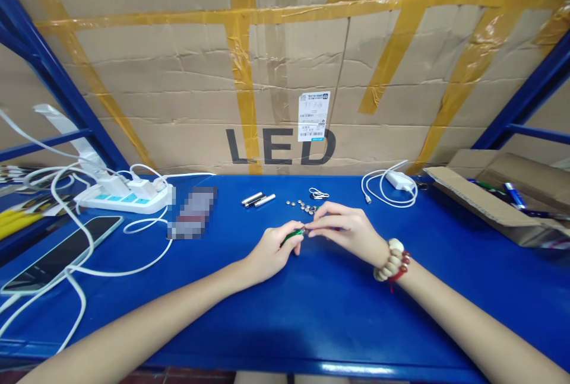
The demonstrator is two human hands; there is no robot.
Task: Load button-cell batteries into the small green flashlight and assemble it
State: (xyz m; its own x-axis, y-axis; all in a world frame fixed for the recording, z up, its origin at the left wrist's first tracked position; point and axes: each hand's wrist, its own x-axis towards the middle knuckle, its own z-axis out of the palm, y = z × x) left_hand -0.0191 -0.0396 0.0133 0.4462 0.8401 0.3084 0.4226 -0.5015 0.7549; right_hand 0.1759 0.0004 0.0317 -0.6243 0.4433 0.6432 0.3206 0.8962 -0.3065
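Observation:
My left hand [276, 248] is closed round a small green tube [291, 236], whose right end shows between the fingers. The thumb and index finger of my right hand [347, 231] pinch at that end, where a little silvery part shows; I cannot make out exactly what they hold. Just beyond my fingertips lie several small round button cells [303, 206]. Behind them rests a looped white cord [318, 193]. Further left, several slim silver and black tubes [257, 200] lie side by side.
A power strip [129, 197] with plugs and tangled white cables stands at the left, near a phone [62, 253] and a blurred-out flat object [193, 213]. At the right are a charger with its cable [399, 181] and an open cardboard box [478, 206]. A large carton [187, 87] forms the back wall.

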